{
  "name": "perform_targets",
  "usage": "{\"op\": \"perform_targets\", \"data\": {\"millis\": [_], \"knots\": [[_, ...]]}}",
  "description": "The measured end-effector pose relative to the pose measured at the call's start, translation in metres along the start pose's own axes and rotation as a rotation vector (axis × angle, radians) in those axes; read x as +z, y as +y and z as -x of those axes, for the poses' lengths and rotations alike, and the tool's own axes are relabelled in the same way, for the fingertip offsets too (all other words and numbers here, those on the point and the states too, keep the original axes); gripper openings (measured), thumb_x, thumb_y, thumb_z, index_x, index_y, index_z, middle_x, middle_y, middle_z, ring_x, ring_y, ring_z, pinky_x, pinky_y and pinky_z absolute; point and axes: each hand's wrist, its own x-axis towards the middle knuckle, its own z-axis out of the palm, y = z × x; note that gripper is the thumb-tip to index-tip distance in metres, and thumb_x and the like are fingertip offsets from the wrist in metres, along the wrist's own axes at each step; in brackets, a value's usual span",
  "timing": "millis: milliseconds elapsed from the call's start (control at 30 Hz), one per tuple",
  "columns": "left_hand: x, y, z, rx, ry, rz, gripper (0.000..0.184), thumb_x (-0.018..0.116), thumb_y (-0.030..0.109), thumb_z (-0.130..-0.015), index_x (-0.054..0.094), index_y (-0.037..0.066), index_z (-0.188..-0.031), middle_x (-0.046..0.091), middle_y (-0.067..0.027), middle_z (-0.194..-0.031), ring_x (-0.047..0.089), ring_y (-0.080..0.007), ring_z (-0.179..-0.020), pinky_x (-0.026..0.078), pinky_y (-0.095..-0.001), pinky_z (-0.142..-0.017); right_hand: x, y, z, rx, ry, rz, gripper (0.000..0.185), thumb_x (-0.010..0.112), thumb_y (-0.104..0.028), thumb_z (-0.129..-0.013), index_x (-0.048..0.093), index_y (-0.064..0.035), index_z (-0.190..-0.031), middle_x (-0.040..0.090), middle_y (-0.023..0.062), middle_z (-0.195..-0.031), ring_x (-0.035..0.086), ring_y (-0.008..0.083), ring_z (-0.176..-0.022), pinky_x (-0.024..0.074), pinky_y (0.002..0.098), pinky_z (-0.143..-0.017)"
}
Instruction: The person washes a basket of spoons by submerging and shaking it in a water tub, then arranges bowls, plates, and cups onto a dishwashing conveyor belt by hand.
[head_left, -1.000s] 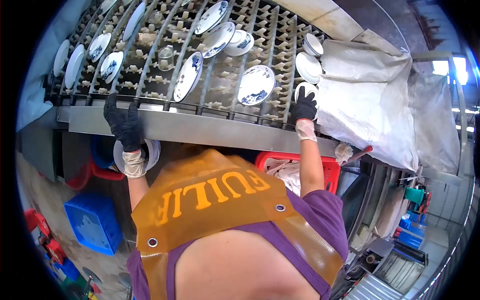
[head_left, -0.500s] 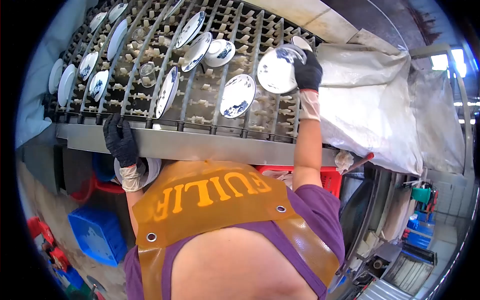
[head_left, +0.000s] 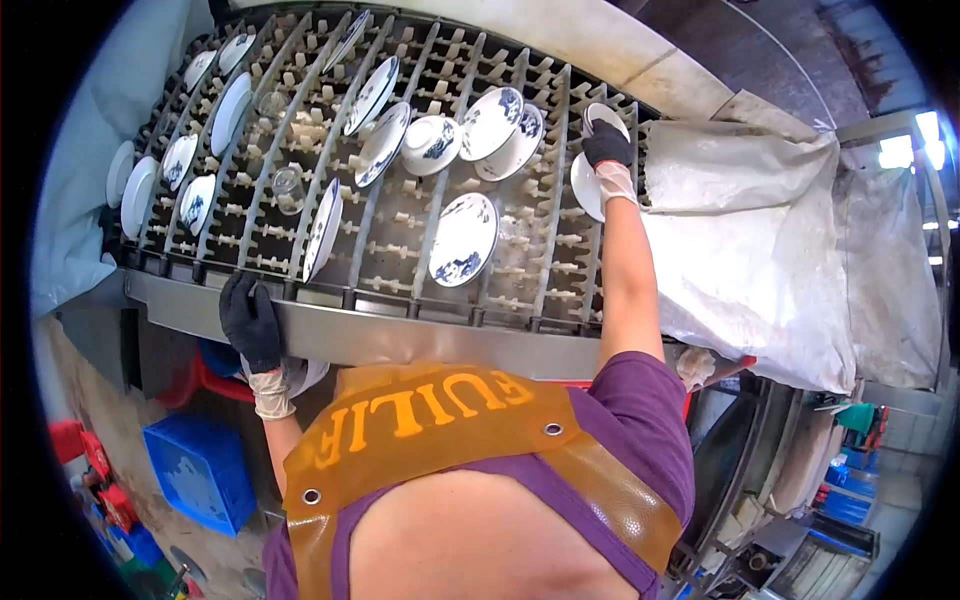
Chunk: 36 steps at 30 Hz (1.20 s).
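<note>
My right hand (head_left: 608, 150), in a dark glove with a pale cuff, reaches to the right end of the rack conveyor (head_left: 400, 240). Its fingers are closed on the near edge of a small white plate (head_left: 607, 115). Another white plate (head_left: 586, 190) stands just below that hand, partly covered by it. My left hand (head_left: 250, 320), also gloved, rests with fingers extended on the metal front edge (head_left: 400, 335) and holds nothing. To the left of my right hand, a blue-patterned plate (head_left: 490, 122) overlaps a second patterned dish (head_left: 518, 150). A patterned plate (head_left: 464, 240) leans nearer the front.
More patterned plates (head_left: 378, 145) and a bowl (head_left: 430, 145) sit among the pegs, along with a clear glass (head_left: 288, 190). White plastic sheeting (head_left: 740, 240) hangs at the right end. Below the left side stands a blue bin (head_left: 200, 470).
My right hand has let go of the patterned dish, now left of it beside the bowl, and has moved to the small white plate. My left hand stays at the metal edge.
</note>
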Motion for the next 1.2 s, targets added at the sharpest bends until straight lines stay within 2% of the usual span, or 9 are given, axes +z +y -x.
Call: {"op": "perform_targets", "data": {"millis": [300,400,533,700,800,933,1067,1133,1200], "knots": [[0.003,0.021,0.0,0.016,-0.077,-0.056,0.016,0.059,0.003,-0.077,0.062,-0.002,-0.093,0.06,-0.018,-0.1,0.057,-0.0323,-0.094,0.044,-0.0403,-0.083,-0.068,-0.034,-0.026,0.37,0.181,-1.277,0.033,0.067,-0.019,-0.074,0.063,-0.0016,-0.102,0.064,0.0175,-0.099,0.061,0.0321,-0.089,0.0466,0.0401,-0.081],[0.005,0.026,0.004,0.002,-0.094,-0.059,0.015,0.06,0.004,-0.077,0.062,-0.002,-0.091,0.06,-0.0181,-0.099,0.057,-0.0328,-0.093,0.044,-0.0406,-0.083,-0.006,-0.01,-0.043,-0.164,0.061,-0.224,0.04,0.058,-0.015,-0.078,0.052,-0.0064,-0.116,0.056,0.0195,-0.114,0.054,0.035,-0.105,0.0441,0.0426,-0.087],[0.01,0.033,0.009,-0.003,-0.067,-0.077,0.015,0.061,0.005,-0.077,0.062,-0.002,-0.089,0.061,-0.0179,-0.096,0.057,-0.0333,-0.092,0.044,-0.0405,-0.083,0.009,-0.012,-0.058,-0.189,0.099,-0.162,0.037,0.07,-0.021,-0.066,0.057,-0.0114,-0.099,0.062,0.0175,-0.097,0.058,0.037,-0.092,0.048,0.0434,-0.077],[0.012,0.051,0.006,0.012,-0.094,-0.124,0.012,0.064,0.004,-0.075,0.062,-0.002,-0.085,0.061,-0.0167,-0.089,0.057,-0.0323,-0.088,0.044,-0.0414,-0.078,0.06,0.012,-0.099,0.116,0.156,-0.921,0.027,0.058,-0.023,-0.076,0.061,-0.0115,-0.101,0.062,0.0181,-0.096,0.06,0.0331,-0.091,0.0476,0.0408,-0.078],[0.017,0.051,0.012,0.012,-0.07,-0.143,0.012,0.064,0.004,-0.075,0.062,-0.001,-0.085,0.061,-0.0163,-0.089,0.056,-0.0319,-0.088,0.044,-0.0407,-0.078,0.046,0.017,-0.101,-0.126,0.086,-0.104,0.029,0.054,-0.026,-0.081,0.062,-0.0117,-0.104,0.062,0.0179,-0.099,0.06,0.0331,-0.092,0.0463,0.0399,-0.08],[0.02,0.052,0.018,0.054,-0.047,-0.12,0.01,0.061,0.003,-0.077,0.062,-0.001,-0.086,0.06,-0.0159,-0.091,0.057,-0.0313,-0.088,0.044,-0.04,-0.078,0.112,0.06,-0.143,0.437,0.389,-1.26,0.034,0.056,-0.03,-0.084,0.061,-0.0003,-0.1,0.064,0.0147,-0.094,0.061,0.0259,-0.085,0.0477,0.0366,-0.076],[0.02,0.056,0.018,0.024,-0.075,-0.066,0.013,0.06,0.002,-0.077,0.062,-0.001,-0.089,0.06,-0.0158,-0.091,0.057,-0.0312,-0.088,0.044,-0.0402,-0.079,0.052,0.064,-0.093,0.306,0.25,-0.344,0.03,0.06,-0.017,-0.08,0.06,0.003,-0.102,0.065,0.0109,-0.089,0.06,0.0227,-0.08,0.0488,0.0345,-0.073],[0.021,0.058,0.022,0.062,-0.108,-0.111,0.015,0.06,0.003,-0.077,0.062,0.0,-0.092,0.06,-0.0157,-0.091,0.056,-0.0318,-0.089,0.044,-0.0407,-0.079,-0.007,0.052,-0.049,0.168,-0.047,-0.547,0.033,0.064,-0.022,-0.079,0.061,0.0025,-0.101,0.065,0.0122,-0.09,0.061,0.024,-0.084,0.0485,0.0358,-0.076],[0.023,0.062,0.023,0.051,-0.111,-0.125,0.016,0.059,0.004,-0.077,0.062,0.0,-0.092,0.061,-0.016,-0.091,0.057,-0.0323,-0.088,0.043,-0.0413,-0.079,0.098,0.135,-0.053,-0.344,-0.431,-0.559,0.058,0.073,-0.03,-0.072,0.052,0.0015,-0.117,0.061,0.0139,-0.107,0.058,0.0234,-0.095,0.0442,0.0368,-0.087]]}}
